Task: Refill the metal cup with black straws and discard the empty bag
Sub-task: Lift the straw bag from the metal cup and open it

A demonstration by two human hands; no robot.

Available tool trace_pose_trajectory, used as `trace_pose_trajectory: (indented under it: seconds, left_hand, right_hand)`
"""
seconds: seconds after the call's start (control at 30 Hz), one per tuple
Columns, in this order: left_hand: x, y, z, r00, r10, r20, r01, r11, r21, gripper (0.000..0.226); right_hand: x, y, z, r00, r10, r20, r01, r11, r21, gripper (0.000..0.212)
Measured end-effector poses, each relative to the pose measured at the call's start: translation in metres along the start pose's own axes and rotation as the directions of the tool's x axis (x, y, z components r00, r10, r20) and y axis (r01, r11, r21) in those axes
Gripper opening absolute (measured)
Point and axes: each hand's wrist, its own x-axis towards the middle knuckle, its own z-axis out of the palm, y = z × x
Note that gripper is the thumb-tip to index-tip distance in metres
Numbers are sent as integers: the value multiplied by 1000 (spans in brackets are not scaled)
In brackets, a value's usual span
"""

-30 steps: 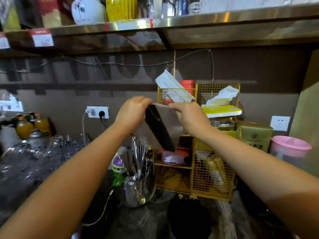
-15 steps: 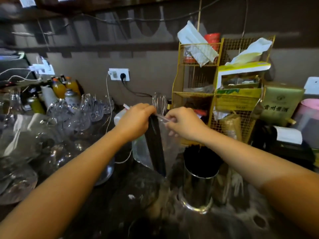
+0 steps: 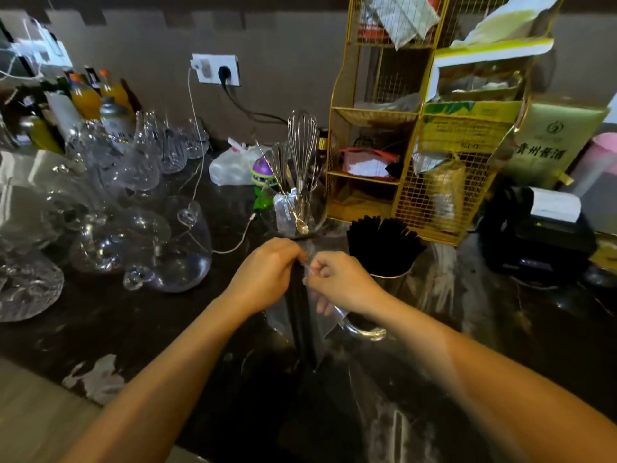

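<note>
A clear plastic bag (image 3: 329, 324) with a bundle of black straws (image 3: 302, 325) inside hangs upright over the dark counter. My left hand (image 3: 267, 275) and my right hand (image 3: 340, 282) both pinch its top edge, close together. Just right of my right hand stands the metal cup (image 3: 389, 282), with many black straws (image 3: 384, 243) fanning out of its top. My right hand and wrist cover the cup's lower part.
A yellow wire rack (image 3: 424, 128) stands behind the cup. A glass jar with a whisk and spoons (image 3: 297, 202) sits just beyond my hands. Several clear glasses (image 3: 133, 208) crowd the left counter. A dark machine (image 3: 537, 235) sits right. A white cable (image 3: 233, 245) crosses the counter.
My hands brought the bag down from rack height to just above the counter, next to the metal cup. The view tilted down with them.
</note>
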Motion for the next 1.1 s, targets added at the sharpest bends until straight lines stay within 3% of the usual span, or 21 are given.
trace_pose_trajectory:
  seconds: [0.13, 0.27, 0.33, 0.37, 0.43, 0.47, 0.53, 0.73, 1.1]
  left_hand:
    - [-7, 5, 9, 996, -78, -53, 73, 994, -85, 27]
    - [-15, 12, 8, 958, -171, -228, 139, 979, -151, 38]
    - [-23, 18, 8, 911, -308, -273, 223, 928, -299, 18]
    - [-26, 21, 8, 902, -385, -194, 281, 867, -412, 6]
    - [-32, 27, 9, 890, -442, 109, 406, 662, -630, 19]
    - [-34, 28, 11, 875, -422, 237, 463, 587, -665, 21]
    - [-36, 27, 12, 853, -384, 352, 516, 527, -675, 25]
    - [-38, 25, 7, 832, -310, 461, 555, 507, -660, 41]
    - [-37, 26, 1, 819, -226, 527, 565, 473, -676, 25]
  right_hand:
    - [-7, 7, 8, 999, 13, -29, -11, 998, 65, 29]
    - [-12, 9, 10, 998, -2, -55, 6, 997, 77, 30]
    - [-14, 10, 11, 998, -20, -68, 26, 995, 93, 30]
    - [-15, 10, 11, 997, -28, -76, 35, 995, 98, 29]
    - [-18, 11, 14, 997, -45, -66, 53, 991, 122, 19]
    - [-20, 11, 15, 998, -54, -35, 59, 986, 156, 10]
    - [-25, 10, 16, 998, -60, 28, 51, 966, 255, 1]
    - [-33, 9, 11, 970, -37, 239, -92, 857, 507, 8]
    - [-38, 19, 5, 953, -53, 299, -125, 827, 548, 11]
